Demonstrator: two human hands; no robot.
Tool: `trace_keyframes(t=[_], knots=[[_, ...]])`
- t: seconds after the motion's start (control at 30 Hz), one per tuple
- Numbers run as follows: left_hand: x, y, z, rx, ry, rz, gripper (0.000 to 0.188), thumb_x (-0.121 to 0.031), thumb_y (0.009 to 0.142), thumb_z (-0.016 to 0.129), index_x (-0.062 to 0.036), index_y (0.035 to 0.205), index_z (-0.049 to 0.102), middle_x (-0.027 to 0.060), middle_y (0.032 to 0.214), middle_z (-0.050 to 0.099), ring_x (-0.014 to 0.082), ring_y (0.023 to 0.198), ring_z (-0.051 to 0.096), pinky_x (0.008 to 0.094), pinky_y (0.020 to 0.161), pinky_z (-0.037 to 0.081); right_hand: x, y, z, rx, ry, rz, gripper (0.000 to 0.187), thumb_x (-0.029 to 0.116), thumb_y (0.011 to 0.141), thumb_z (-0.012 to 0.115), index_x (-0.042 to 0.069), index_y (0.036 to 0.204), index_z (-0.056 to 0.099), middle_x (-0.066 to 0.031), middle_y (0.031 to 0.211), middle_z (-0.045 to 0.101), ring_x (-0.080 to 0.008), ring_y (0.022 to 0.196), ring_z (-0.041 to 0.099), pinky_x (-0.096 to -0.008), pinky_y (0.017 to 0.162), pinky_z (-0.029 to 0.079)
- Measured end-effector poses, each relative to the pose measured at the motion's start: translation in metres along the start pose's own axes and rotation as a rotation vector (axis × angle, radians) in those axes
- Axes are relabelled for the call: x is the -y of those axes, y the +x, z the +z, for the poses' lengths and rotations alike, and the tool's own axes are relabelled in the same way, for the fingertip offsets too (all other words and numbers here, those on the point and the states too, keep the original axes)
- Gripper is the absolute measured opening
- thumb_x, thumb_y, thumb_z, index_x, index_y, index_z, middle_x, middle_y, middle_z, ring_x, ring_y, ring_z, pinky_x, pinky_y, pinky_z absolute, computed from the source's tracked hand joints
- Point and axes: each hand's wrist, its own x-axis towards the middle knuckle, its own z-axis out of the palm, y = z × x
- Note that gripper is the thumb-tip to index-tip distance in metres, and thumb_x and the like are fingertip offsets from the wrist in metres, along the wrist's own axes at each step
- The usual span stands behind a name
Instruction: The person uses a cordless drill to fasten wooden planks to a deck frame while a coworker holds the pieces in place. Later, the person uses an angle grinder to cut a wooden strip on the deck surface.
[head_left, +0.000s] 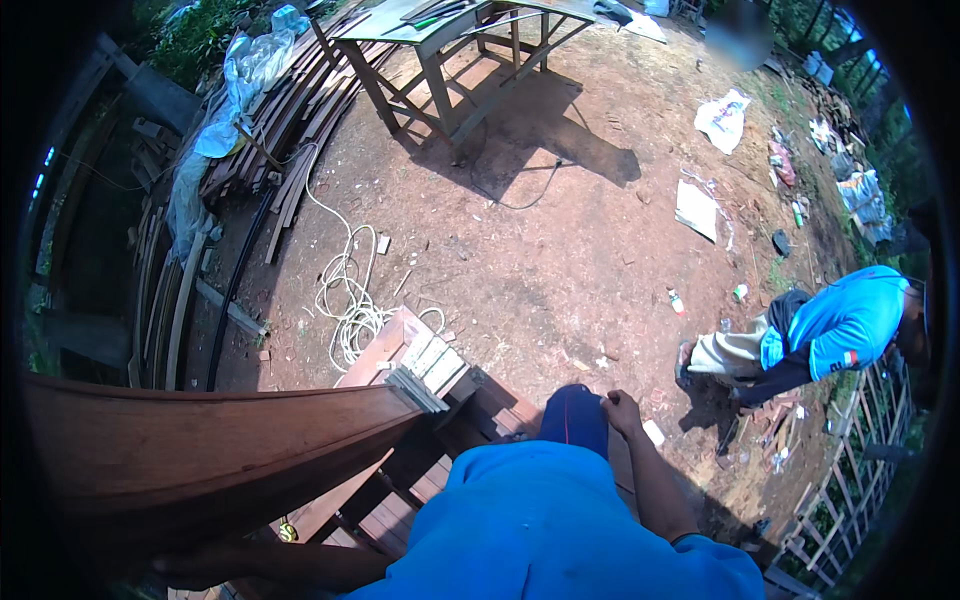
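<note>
My left hand (pixel 190 566) reaches out to the lower left, in deep shadow below a broad brown wooden rail (pixel 220 435). Its fingers are too dark to make out, and whether it touches the wood cannot be told. Beside my left forearm lies a small yellow-and-black object (pixel 288 530) on the woodwork. My right hand (pixel 624 414) hangs next to my dark blue trouser leg (pixel 575 420), its fingers curled in. Anything inside those fingers is hidden. Wooden steps (pixel 435 480) run down between the rail and my blue shirt.
A coiled white cable (pixel 350 310) lies by the wooden base (pixel 390 340). Stacked planks (pixel 290 120) line the left side. A work table (pixel 440 30) with tools stands ahead. At right, a person in a blue shirt (pixel 850 315) bends near a lattice (pixel 840 490).
</note>
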Motion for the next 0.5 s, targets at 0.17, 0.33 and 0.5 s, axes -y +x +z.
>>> trace_keyframes(t=[0.17, 0.33, 0.5], knots=[[0.028, -0.114, 0.086, 0.08, 0.143, -0.051, 0.072, -0.052, 0.103, 0.057, 0.0095, 0.14, 0.05, 0.033, 0.139, 0.052, 0.0436, 0.123, 0.058, 0.0532, 0.102, 0.051, 0.097, 0.197, -0.03, 0.294, -0.544, -0.245, 0.057, 0.04, 0.084, 0.075, 0.0, 0.125, 0.069, -0.0245, 0.121, 0.071, -0.0362, 0.116, 0.068, -0.0408, 0.102, 0.053], [0.075, -0.246, 0.182, 0.052, 0.324, -0.127, 0.07, -0.048, 0.102, 0.059, 0.0099, 0.142, 0.049, 0.0331, 0.14, 0.052, 0.0426, 0.124, 0.058, 0.0519, 0.103, 0.05, 0.227, 0.431, -0.022, 0.404, -0.755, -0.43, 0.058, 0.04, 0.085, 0.073, -0.002, 0.126, 0.069, -0.0254, 0.129, 0.068, -0.0378, 0.123, 0.065, -0.0422, 0.106, 0.051], [0.098, -0.296, 0.262, 0.04, 0.627, -0.213, 0.069, -0.043, 0.102, 0.062, 0.0102, 0.143, 0.048, 0.0332, 0.14, 0.052, 0.0416, 0.126, 0.057, 0.0506, 0.105, 0.049, 0.434, 0.565, 0.028, 0.486, -0.905, -0.573, 0.055, 0.037, 0.086, 0.072, -0.002, 0.125, 0.069, -0.026, 0.125, 0.07, -0.0377, 0.119, 0.067, -0.0433, 0.103, 0.052]])
